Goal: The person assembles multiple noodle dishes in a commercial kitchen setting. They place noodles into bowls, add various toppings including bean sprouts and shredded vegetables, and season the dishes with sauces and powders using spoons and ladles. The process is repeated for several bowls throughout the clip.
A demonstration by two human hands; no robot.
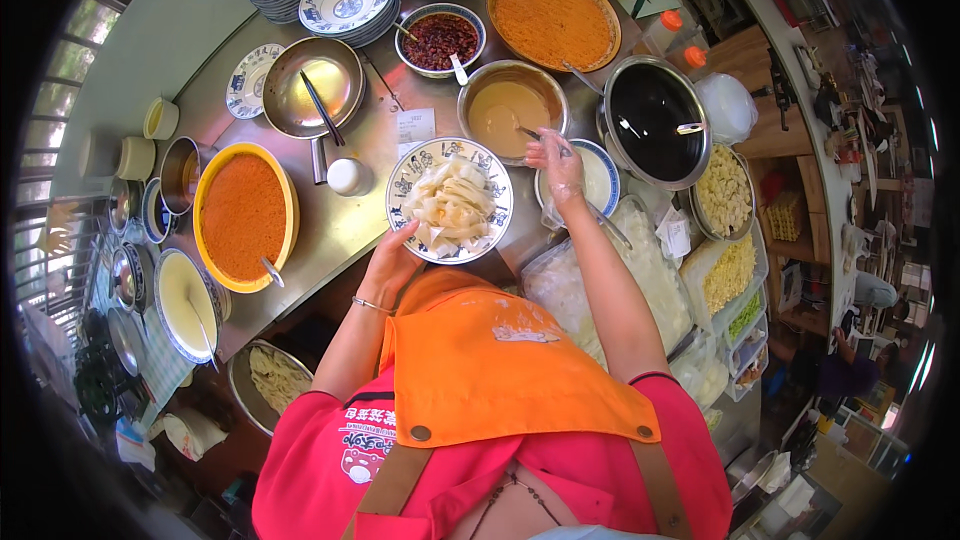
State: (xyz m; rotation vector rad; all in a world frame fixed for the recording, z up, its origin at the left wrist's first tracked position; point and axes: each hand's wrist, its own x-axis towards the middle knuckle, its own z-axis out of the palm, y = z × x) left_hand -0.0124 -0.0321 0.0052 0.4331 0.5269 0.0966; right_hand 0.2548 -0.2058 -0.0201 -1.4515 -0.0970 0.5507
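My left hand point(393, 252) grips the near-left rim of a white plate with blue figures point(400, 172). Wide, pale flat noodles point(450, 205) are heaped on that plate. In a clear plastic glove, my right hand point(556, 168) is closed round the handle of a spoon point(528, 131). The spoon's other end dips into tan, creamy sauce point(497, 112) in a metal bowl point(565, 100). Beneath my right wrist, a white bowl with a blue rim point(607, 162) is partly covered.
Dark liquid fills a pot point(655, 120) at right; chilli flakes in oil fill a bowl point(441, 41) behind. Orange-red seasoning lies in tubs point(246, 215) point(553, 18). A frying pan point(315, 87) holds chopsticks. Plate stacks point(347, 0) stand at the back, a white shaker point(348, 177) left.
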